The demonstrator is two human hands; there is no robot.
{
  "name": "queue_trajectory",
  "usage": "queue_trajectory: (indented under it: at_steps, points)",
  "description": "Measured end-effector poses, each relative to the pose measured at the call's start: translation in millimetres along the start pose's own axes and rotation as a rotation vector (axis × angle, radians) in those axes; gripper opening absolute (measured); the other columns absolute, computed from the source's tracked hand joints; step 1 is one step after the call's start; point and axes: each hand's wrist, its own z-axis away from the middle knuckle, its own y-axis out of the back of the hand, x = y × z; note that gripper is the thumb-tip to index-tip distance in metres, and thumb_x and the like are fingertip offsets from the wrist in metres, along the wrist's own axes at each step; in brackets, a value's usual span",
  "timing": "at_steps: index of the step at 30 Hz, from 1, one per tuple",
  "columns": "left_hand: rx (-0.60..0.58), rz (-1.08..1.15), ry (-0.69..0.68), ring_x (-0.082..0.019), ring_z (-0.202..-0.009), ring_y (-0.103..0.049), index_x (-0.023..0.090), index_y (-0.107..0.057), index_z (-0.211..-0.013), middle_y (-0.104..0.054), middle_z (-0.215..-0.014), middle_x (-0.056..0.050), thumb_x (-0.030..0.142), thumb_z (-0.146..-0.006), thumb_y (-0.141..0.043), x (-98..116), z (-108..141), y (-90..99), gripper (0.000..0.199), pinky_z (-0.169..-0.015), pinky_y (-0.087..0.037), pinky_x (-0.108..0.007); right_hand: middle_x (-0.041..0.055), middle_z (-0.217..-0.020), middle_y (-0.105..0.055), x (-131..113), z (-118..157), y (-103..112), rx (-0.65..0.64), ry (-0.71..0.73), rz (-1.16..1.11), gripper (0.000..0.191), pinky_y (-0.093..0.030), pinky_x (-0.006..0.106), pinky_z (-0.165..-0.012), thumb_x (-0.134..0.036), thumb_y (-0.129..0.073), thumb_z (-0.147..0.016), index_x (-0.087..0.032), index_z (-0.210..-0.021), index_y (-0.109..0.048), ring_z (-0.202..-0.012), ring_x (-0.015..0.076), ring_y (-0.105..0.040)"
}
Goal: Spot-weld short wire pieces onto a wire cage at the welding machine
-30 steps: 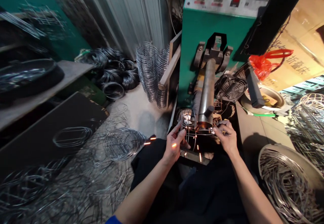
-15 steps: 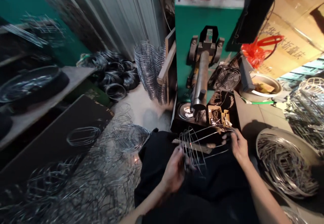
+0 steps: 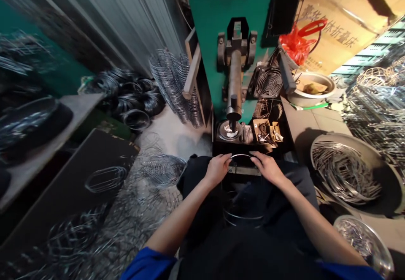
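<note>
Wire ring (image 3: 241, 156) between both hands (image 3: 242, 167)

Both hands (image 3: 242, 168) on wire ring (image 3: 240, 156)

A green machine (image 3: 228, 26) is standing at the top centre of the frame, its steel cylinder (image 3: 234, 83) pointing down toward a small dish (image 3: 228, 131). Just right of it a small fan (image 3: 268, 82) is leaning, with a red plastic bag (image 3: 295, 43) hanging above. A bowl (image 3: 311, 89) is sitting at the upper right beside cardboard (image 3: 341, 22). A large pan (image 3: 348, 172) of bent wire pieces is lying at the right. Black wire coils (image 3: 133, 96) are piling up left of centre, and wire rings (image 3: 158, 170) are littering the floor below them.
</note>
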Motion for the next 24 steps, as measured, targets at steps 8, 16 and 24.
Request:
queue_trajectory:
  at_steps: [8,16,24]
  points:
    - [0.021,-0.147,0.018,-0.023,-0.092,-0.069,0.018,-0.067,-0.125,-0.073,-0.101,-0.014,0.023,-0.098,-0.047,-6,2,-9.3,0.034,-0.086,-0.051,-0.033,0.0127,-0.109,-0.071,19,-1,-10,0.082,-0.002,0.178,0.034,-0.055,0.04,-0.088,-0.036,-0.047,-0.1,-0.021,-0.121,-0.07,-0.096,0.0279,-0.068]
    - [0.069,-0.232,-0.036,-0.021,-0.083,-0.066,0.02,-0.072,-0.098,-0.072,-0.087,-0.009,0.03,-0.099,-0.045,8,-29,31.5,0.028,-0.078,-0.046,-0.03,0.011,-0.104,-0.073,-7,-46,16,0.066,0.129,0.159,0.033,-0.053,0.038,-0.084,-0.036,-0.046,-0.101,-0.022,-0.114,-0.073,-0.089,0.0278,-0.07]
    - [0.066,-0.265,-0.069,-0.02,-0.077,-0.065,0.023,-0.07,-0.105,-0.074,-0.088,-0.006,0.031,-0.1,-0.044,23,-35,62.6,0.027,-0.071,-0.04,-0.028,0.0075,-0.098,-0.074,-36,-68,35,0.006,0.187,0.082,0.028,-0.052,0.037,-0.081,-0.031,-0.05,-0.098,-0.021,-0.108,-0.074,-0.087,0.0269,-0.07]
